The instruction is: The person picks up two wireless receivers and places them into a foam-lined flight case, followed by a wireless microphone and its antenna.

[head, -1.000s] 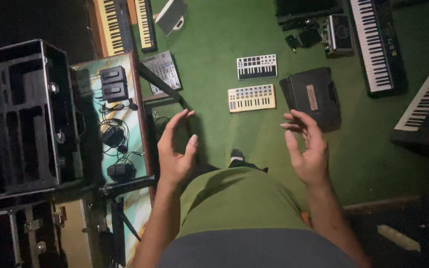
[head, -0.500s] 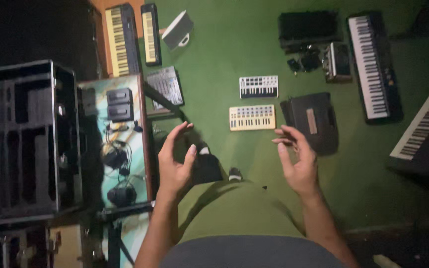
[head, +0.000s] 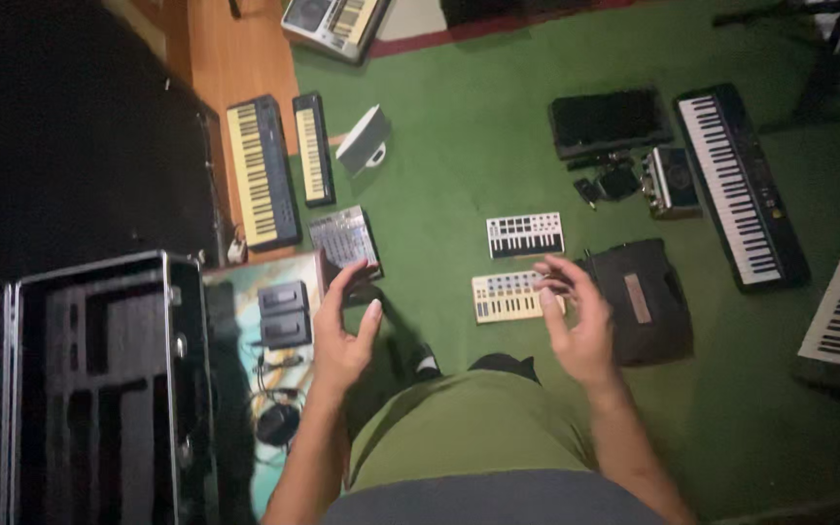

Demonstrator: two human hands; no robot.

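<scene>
Green carpet (head: pixel 459 175) spreads below me, littered with music gear. My left hand (head: pixel 342 335) hangs in the air with the fingers loosely curved and spread, palm turned inward, holding nothing; it hovers over the edge of a small table (head: pixel 240 321) that carries two black boxes (head: pixel 284 313) and a tangle of cables. My right hand (head: pixel 576 326) is likewise open and empty, fingers half curled, thumb apart, palm facing the left one. From where I look, its fingertips overlap the right end of a small cream pad-and-key controller (head: pixel 507 297) lying on the carpet, though I cannot tell that they touch it. A white mini keyboard (head: pixel 525 235) lies just beyond that, and a black soft case (head: pixel 642 301) sits just to the right of my right hand. An open foam-lined flight case (head: pixel 99 389) stands at my left.
</scene>
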